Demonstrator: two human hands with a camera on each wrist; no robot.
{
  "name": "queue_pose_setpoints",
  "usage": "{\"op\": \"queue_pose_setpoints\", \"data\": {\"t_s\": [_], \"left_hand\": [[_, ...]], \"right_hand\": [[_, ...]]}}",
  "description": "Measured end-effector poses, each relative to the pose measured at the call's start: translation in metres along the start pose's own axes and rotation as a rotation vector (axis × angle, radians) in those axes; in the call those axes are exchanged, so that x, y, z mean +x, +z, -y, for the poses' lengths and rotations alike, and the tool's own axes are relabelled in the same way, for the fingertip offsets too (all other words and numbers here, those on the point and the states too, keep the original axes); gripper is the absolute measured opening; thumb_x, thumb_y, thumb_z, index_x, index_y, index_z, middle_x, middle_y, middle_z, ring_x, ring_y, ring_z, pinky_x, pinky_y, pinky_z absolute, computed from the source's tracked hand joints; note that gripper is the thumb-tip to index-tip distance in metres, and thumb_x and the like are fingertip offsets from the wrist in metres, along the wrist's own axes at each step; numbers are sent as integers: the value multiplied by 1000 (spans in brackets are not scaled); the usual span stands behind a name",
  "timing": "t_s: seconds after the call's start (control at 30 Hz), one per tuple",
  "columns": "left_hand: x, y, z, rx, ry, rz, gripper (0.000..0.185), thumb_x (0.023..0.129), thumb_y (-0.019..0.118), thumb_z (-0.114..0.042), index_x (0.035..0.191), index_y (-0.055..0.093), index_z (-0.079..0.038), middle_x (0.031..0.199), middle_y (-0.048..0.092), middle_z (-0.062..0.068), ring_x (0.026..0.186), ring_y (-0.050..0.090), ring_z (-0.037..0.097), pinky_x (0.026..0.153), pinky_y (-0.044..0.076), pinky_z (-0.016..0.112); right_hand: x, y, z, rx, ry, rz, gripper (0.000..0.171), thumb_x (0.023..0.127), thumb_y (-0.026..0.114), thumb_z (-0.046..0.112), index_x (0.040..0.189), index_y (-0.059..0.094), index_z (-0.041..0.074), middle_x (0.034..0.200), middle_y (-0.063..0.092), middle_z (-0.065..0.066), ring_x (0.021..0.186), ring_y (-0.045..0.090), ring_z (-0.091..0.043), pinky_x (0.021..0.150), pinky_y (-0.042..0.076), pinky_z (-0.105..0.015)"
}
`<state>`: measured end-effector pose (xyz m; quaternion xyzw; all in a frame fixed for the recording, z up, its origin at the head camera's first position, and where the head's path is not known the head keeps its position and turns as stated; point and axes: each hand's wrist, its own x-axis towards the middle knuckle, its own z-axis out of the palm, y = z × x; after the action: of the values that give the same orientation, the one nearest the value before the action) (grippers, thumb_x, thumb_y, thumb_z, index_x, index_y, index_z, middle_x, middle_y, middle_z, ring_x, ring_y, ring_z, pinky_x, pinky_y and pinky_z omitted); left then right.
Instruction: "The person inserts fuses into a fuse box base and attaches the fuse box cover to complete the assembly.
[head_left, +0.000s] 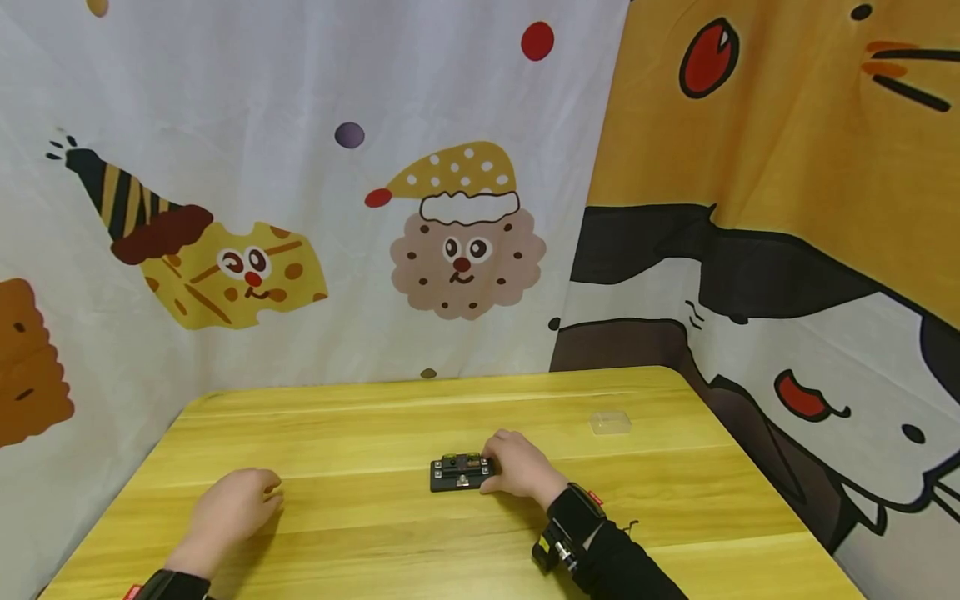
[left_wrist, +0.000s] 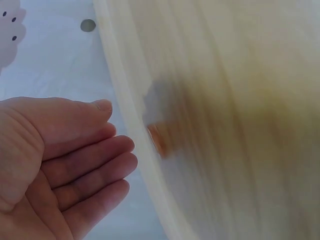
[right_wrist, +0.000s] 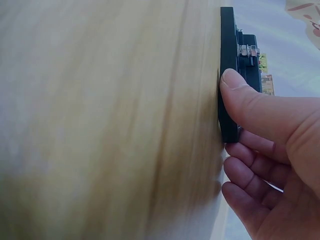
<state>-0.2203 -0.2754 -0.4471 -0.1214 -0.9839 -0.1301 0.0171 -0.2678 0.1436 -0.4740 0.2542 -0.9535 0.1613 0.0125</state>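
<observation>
A small black terminal block (head_left: 450,475) with a flat base, silver screws and yellow-green and brownish parts on top lies flat near the middle of the table. My right hand (head_left: 519,467) pinches its right end. In the right wrist view the thumb lies against the side of the block's base (right_wrist: 228,40), while the other fingers curl behind and below it. To the left, my left hand (head_left: 234,507) hovers low over the tabletop, holding nothing. Its fingers are loosely bent with the thumb alongside, as the left wrist view shows of that hand (left_wrist: 65,160).
A small clear plastic box (head_left: 611,422) sits toward the back right of the wood-grain table (head_left: 360,542). Behind the table hangs a white curtain (head_left: 262,100) with cartoon prints, and an orange and black printed one (head_left: 795,158) closes off the right side.
</observation>
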Motion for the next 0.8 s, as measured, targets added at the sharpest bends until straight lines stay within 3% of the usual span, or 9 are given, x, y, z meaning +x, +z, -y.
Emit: {"op": "queue_pose_setpoints", "data": {"t_s": [0.17, 0.4, 0.8], "left_hand": [[-7, 1, 5, 5, -4, 4, 27, 85, 74, -9, 70, 53, -16, 65, 49, -4, 60, 39, 15, 59, 32, 37], [-14, 5, 12, 52, -15, 4, 23, 84, 74, -9, 71, 56, -18, 67, 53, -6, 61, 48, 12, 58, 43, 36], [-15, 8, 17, 65, -46, 37, 20, 81, 79, -12, 75, 61, -18, 73, 58, -6, 66, 52, 11, 61, 47, 38]], "right_hand": [[0, 0, 1, -9, -3, -3, 44, 77, 86, 33, 108, 68, 8, 103, 60, -3, 99, 58, -25, 90, 48, -37], [0, 0, 1, -11, -3, -5, 44, 77, 86, 34, 108, 68, 8, 103, 60, -3, 99, 58, -26, 90, 48, -38], [1, 0, 0, -9, 2, 1, 45, 76, 86, 34, 108, 68, 8, 103, 60, -3, 100, 58, -25, 91, 48, -38]]}}
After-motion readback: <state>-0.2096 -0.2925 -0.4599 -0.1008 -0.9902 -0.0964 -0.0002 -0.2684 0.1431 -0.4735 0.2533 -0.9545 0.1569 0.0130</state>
